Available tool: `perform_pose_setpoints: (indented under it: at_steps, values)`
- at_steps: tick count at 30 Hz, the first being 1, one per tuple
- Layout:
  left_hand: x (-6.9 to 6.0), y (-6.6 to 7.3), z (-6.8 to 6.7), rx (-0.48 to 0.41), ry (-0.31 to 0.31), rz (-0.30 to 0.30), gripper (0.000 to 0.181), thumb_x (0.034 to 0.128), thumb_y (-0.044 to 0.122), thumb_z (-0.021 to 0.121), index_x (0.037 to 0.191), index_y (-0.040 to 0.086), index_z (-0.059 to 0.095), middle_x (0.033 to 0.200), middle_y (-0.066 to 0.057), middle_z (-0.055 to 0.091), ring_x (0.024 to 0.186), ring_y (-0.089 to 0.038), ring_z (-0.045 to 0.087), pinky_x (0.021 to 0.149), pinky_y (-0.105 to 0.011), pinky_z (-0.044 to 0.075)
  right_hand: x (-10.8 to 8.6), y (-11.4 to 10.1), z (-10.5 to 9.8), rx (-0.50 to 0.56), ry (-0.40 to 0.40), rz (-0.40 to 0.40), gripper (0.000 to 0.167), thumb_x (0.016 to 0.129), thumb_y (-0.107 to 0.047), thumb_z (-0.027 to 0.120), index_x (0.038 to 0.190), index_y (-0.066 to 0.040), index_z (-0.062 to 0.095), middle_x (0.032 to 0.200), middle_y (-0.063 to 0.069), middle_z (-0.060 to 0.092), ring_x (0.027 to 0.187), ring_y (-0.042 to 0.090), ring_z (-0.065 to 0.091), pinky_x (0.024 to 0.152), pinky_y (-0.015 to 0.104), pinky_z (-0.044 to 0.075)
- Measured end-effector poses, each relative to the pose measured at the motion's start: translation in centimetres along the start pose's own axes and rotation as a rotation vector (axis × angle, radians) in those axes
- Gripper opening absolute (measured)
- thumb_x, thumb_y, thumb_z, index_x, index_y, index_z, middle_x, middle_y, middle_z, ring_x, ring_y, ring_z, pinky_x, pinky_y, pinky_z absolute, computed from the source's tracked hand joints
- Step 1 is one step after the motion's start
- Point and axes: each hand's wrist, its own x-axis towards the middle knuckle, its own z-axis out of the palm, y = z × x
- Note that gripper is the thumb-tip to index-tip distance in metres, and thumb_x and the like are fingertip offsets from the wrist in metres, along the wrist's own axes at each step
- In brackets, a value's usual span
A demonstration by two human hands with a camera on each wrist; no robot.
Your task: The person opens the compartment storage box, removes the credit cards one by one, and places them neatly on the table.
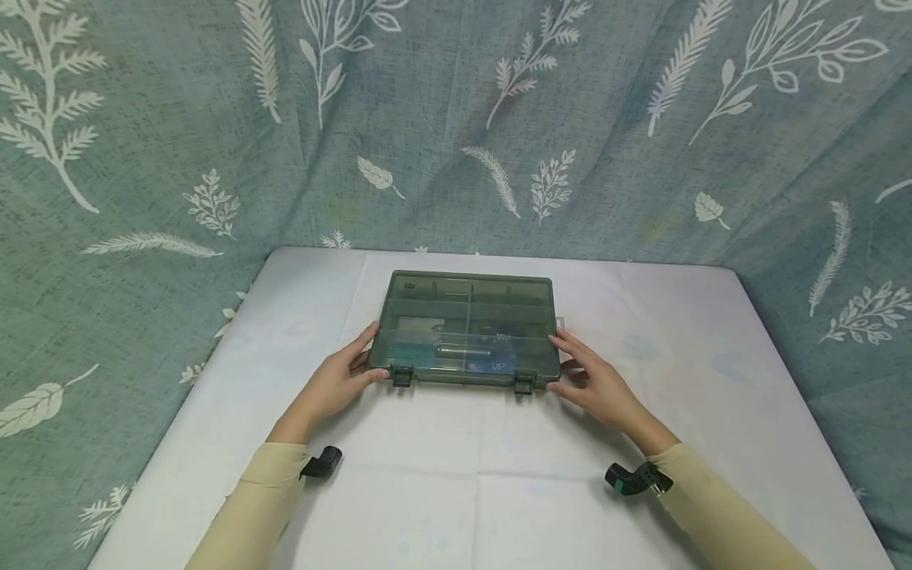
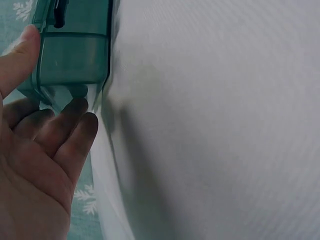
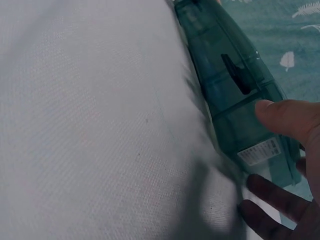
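Note:
A green see-through plastic storage box (image 1: 427, 313) with a lid and divided compartments lies flat on the white-covered table. Two dark latches (image 1: 523, 385) hang at its front edge, and blue, teal and pale cards (image 1: 492, 356) show through the lid. At the box's left end my left hand (image 1: 331, 392) grips the front corner, thumb at the front and fingers along the side. My right hand (image 1: 602, 388) holds the opposite corner likewise. A white printed label (image 3: 259, 151) shows on the box near the right thumb in the right wrist view.
White cloth (image 1: 442, 507) covers the table. A grey-green curtain (image 1: 427, 119) with white leaf patterns hangs behind and at both sides. A small clear tab (image 1: 560, 322) sticks out at the box's right side. Each wrist wears a black camera mount (image 1: 324, 462).

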Motion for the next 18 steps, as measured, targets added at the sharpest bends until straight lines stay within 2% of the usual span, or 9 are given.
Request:
perform_pose_setpoints:
  at_steps: [8,18]
  values:
    - [-0.11,-0.08,0.2,0.0,0.022,-0.002,0.087,0.094,0.05,0.068,0.164,0.034,0.019,0.166,-0.014,0.024,0.138,-0.04,0.047,0.113,-0.057,0.043,0.17,-0.12,-0.1,-0.097,0.028,-0.019,0.078,0.089,-0.024,0.082,0.156,-0.014,0.044,0.165,0.005,0.031,0.107,0.022,0.063,0.087,0.04,0.06]
    - [-0.39,-0.03,0.28,0.013,0.046,0.003,0.086,0.0929,0.051,0.069,0.164,0.032,0.024,0.164,-0.016,0.03,0.136,-0.04,0.05,0.11,-0.057,0.046,-0.1,-0.43,-0.2,-0.136,0.044,-0.027,0.076,0.088,-0.024,0.083,0.154,-0.012,0.048,0.162,0.007,0.036,0.101,0.02,0.063,0.082,0.036,0.06]
